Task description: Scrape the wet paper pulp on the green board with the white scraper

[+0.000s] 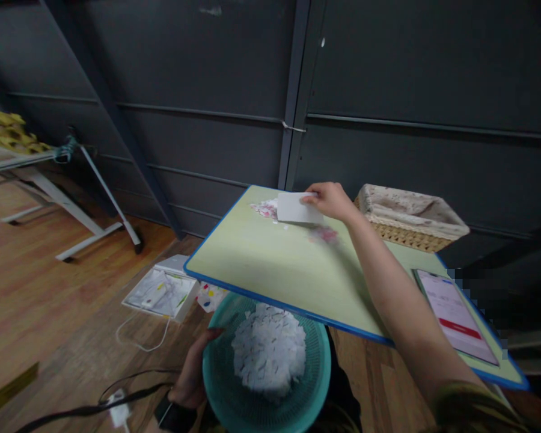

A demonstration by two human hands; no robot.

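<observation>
My right hand (328, 200) pinches a white card (297, 208) just above the yellow-green top of a small table (252, 258). Beside and partly behind the card is a pink flower print (267, 208) on the tabletop, with a few tiny white bits near it. Down at the left, my left hand (193, 370) is closed on the rim of a teal plastic basket (211, 385). A heap of small white pieces (270, 352), like paper scraps, fills the middle of the basket, which sits below the table's near edge.
A fabric-lined wicker basket (406, 236) stands at the table's far right. A phone (460, 319) lies near the right edge. On the floor at left are an open white box (162, 294), a cable and a white plug (118, 409). A dark metal wall (207, 60) rises behind.
</observation>
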